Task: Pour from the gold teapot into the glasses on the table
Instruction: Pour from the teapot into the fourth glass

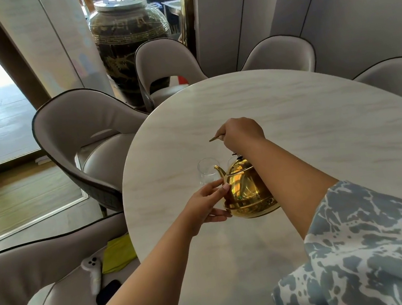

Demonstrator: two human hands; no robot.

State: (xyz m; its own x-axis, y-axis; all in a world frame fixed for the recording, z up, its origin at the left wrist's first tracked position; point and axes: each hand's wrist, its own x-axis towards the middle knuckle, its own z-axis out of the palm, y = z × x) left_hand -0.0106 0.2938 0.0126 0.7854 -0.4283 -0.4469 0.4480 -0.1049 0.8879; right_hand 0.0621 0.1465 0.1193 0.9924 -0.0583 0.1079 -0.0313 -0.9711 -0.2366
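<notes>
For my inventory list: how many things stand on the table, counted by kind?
Gold teapot: 1
Clear glasses: 2, one in plain view, one mostly hidden behind the teapot
Total: 3

Round pale marble-look table [305, 111], faint beige veining. Clear glass [208, 172] standing upright near left edge. Second glass just right of it, mostly hidden behind gold teapot [247, 189]. Whether teapot base rests on tabletop: unclear.
</notes>
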